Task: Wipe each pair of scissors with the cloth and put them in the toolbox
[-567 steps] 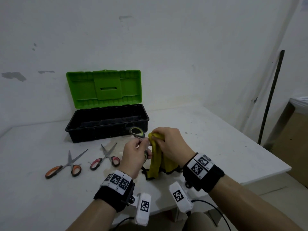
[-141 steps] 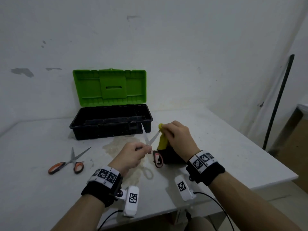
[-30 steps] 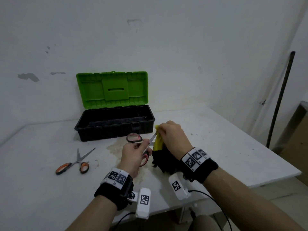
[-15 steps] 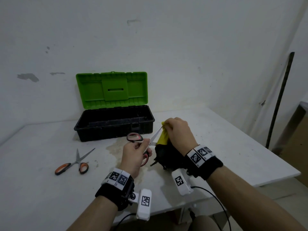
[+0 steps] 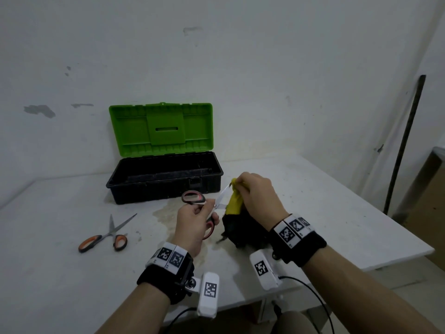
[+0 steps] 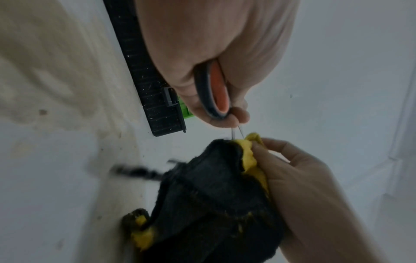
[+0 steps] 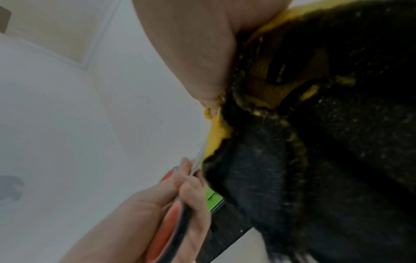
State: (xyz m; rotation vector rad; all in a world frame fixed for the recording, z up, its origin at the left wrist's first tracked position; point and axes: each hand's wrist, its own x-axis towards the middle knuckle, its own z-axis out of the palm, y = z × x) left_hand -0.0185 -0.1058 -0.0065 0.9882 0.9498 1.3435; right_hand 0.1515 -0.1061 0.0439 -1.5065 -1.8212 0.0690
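Observation:
My left hand grips red-handled scissors by the handles, blades spread and pointing right and away. My right hand pinches the yellow and black cloth around the tip of the upper blade. In the left wrist view the handle lies in my curled fingers and the cloth hangs below the blades. In the right wrist view the cloth fills the right side. The black toolbox stands open behind, its green lid upright. Orange-handled scissors lie on the table at left.
The white table has a pale stain in front of the toolbox. A dark pole leans on the wall at right, beside a brown box. The table's right edge lies beyond my right arm.
Over the last second my right hand slid the cloth up the blade away from the pivot toward the tip. The left hand kept hold of the handles.

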